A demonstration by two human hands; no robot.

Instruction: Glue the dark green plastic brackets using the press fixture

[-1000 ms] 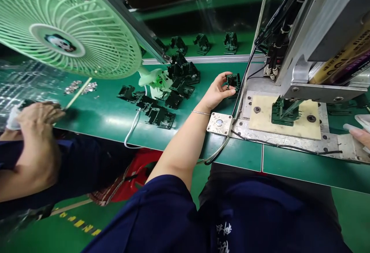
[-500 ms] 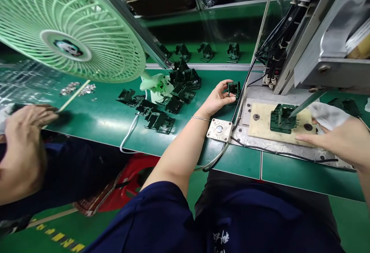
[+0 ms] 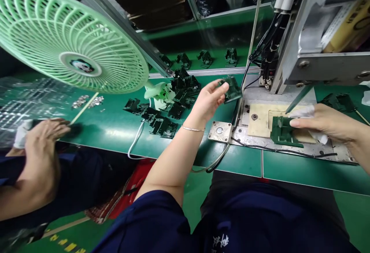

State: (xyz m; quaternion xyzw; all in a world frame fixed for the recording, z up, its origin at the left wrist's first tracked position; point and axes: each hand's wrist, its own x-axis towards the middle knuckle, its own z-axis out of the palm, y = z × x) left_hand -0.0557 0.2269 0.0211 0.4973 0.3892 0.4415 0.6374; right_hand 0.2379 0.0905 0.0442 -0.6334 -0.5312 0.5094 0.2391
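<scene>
A dark green moulded plastic part is pinched between the thumb and fingers of my left hand, lifted above the bench left of the cables. My right hand, with white cloth or finger covers at its fingers, grips a second green plastic part. That part is tilted over the front edge of the cream fixture plate, in whose middle a shallow outlined recess shows. Just above the recess hangs the tip of a slim metal rod from the machine.
A green fan stands at the left behind a pile of green plastic parts. A co-worker's hands rest at the far left. Black cables and a button box lie between my hands. More parts sit at the right.
My right hand has taken the green part off the fixture plate and drawn it toward me. My left hand has raised and turned its part.
</scene>
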